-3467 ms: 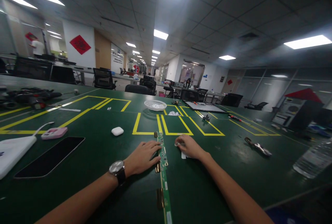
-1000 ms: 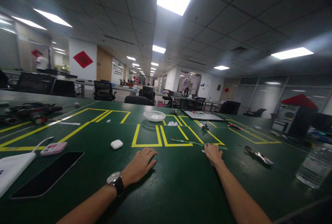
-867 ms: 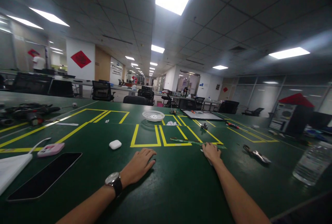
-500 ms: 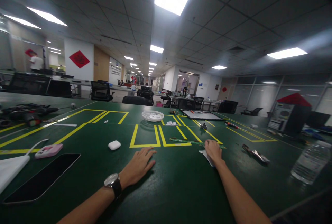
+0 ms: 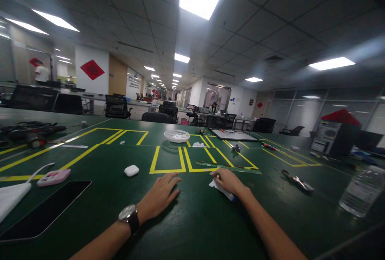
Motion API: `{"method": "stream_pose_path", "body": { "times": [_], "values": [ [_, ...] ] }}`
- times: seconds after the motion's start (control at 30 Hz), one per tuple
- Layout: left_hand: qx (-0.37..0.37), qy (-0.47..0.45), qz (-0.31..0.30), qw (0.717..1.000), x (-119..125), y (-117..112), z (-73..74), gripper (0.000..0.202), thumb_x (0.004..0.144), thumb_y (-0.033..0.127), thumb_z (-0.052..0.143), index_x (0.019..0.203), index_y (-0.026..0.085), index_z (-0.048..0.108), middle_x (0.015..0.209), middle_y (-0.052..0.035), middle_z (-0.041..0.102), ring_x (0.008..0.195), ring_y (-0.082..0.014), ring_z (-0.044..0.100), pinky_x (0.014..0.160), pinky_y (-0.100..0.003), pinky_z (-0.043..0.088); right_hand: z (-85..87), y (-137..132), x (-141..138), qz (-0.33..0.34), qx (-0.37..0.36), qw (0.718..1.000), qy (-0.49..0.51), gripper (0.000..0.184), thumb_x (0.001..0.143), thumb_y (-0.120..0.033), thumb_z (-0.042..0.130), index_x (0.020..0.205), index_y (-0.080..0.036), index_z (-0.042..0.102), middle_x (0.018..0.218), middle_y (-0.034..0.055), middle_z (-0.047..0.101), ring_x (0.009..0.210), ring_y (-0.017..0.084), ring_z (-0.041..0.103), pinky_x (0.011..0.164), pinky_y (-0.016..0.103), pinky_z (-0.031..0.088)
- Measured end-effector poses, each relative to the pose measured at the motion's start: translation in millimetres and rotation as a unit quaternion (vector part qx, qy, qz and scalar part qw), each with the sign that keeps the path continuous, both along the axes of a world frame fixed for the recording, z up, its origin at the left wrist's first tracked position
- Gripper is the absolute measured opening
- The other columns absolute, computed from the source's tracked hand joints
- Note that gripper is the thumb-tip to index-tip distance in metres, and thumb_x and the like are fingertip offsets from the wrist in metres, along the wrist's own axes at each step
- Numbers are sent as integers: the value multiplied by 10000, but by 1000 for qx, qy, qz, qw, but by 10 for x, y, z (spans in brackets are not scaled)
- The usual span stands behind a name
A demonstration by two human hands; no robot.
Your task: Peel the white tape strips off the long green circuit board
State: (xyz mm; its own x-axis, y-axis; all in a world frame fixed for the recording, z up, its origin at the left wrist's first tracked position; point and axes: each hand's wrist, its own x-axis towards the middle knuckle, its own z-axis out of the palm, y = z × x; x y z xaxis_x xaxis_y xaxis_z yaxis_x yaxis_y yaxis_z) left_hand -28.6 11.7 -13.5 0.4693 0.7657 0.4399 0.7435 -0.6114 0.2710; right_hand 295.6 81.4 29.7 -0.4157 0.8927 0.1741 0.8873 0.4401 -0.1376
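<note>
My right hand (image 5: 227, 180) is closed over a crumpled white tissue (image 5: 217, 187), which lies against the green table top. A bit of blue shows at the tissue's lower right end. Just beyond those fingers runs a long thin green strip (image 5: 207, 164), set across yellow tape lines. My left hand (image 5: 161, 193) rests palm down on the table, fingers spread, with nothing in it; its wrist wears a watch. To the left of it sits a white earbud case (image 5: 131, 170).
Farther back stand a white slotted dish (image 5: 177, 135) and a scrap of white paper (image 5: 199, 145). A metal tool (image 5: 297, 181) and a water bottle (image 5: 361, 191) are at the right. At left lie a phone (image 5: 48, 210) and a pink case (image 5: 54, 177). Yellow tape (image 5: 168, 171) marks the green table.
My right hand has slid left across the table with the white tissue, uncovering more of the green strip. My left hand has hardly moved.
</note>
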Motion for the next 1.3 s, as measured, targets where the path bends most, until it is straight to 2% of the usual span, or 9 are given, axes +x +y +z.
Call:
{"method": "stream_pose_path", "body": {
  "times": [0.2,0.37,0.5,0.6,0.73,0.83,0.9,1.07,1.3],
  "values": [
    [-4,-13,12,1000,-4,20,-5,339,994,323,477,1324,266,524,1429,-63,499,1322,-250,455,1079,-441,389,98,-312,-440,249,-71,964,62,249,814,-126,530,907,-182,755,954,35,752,898,164,670,871,241,465],
    [-6,-23,5,1000,-10,14,4,330,995,298,466,1317,259,525,1398,-69,524,1300,-245,473,1060,-439,401,128,-498,-604,297,-134,941,87,255,792,-104,524,858,-182,758,838,0,753,814,140,677,830,211,475],
    [-12,-20,1,1000,-10,2,19,313,995,298,465,1296,258,538,1395,-70,526,1296,-252,475,1043,-445,411,160,-535,-639,294,-123,941,114,247,795,-106,519,835,-188,749,834,-9,742,802,139,671,811,219,475],
    [-11,-22,-2,1000,-15,1,22,308,998,309,461,1292,265,541,1403,-67,519,1298,-253,473,1046,-447,406,166,-419,-568,210,-47,966,147,258,831,-123,486,849,-183,736,855,15,732,826,157,660,818,249,469],
    [-9,-21,-8,1000,-20,4,21,307,1002,322,457,1292,264,541,1405,-66,513,1288,-249,477,1048,-438,402,103,-130,-259,-24,77,993,92,333,941,-297,450,1127,-174,699,1152,117,686,1114,247,583,1001,361,389],
    [-2,-21,-9,1000,-13,3,23,293,1005,310,451,1276,258,549,1389,-66,523,1280,-245,480,1047,-438,402,-4,59,55,-206,66,976,8,484,966,-462,418,1345,-206,573,1368,157,548,1276,319,460,1041,456,347],
    [1,-22,-9,1000,-8,2,26,283,1006,303,449,1264,257,556,1382,-63,529,1276,-245,484,1043,-439,405,-84,141,230,-274,38,961,-18,552,974,-534,356,1394,-218,525,1418,169,491,1303,352,429,1043,530,326],
    [9,-19,-10,1000,-5,3,28,279,1001,297,463,1259,253,561,1377,-62,532,1274,-250,486,1039,-441,410,-198,234,405,-308,-47,950,-30,642,963,-623,242,1355,-231,565,1417,185,478,1303,399,430,1019,623,298],
    [18,-21,-8,1000,2,-18,55,276,998,281,460,1250,250,566,1364,-67,540,1265,-253,491,1032,-442,413,-210,267,370,-276,-45,960,-23,635,957,-623,249,1330,-233,582,1403,180,498,1322,381,420,1049,646,246]
  ]
}}
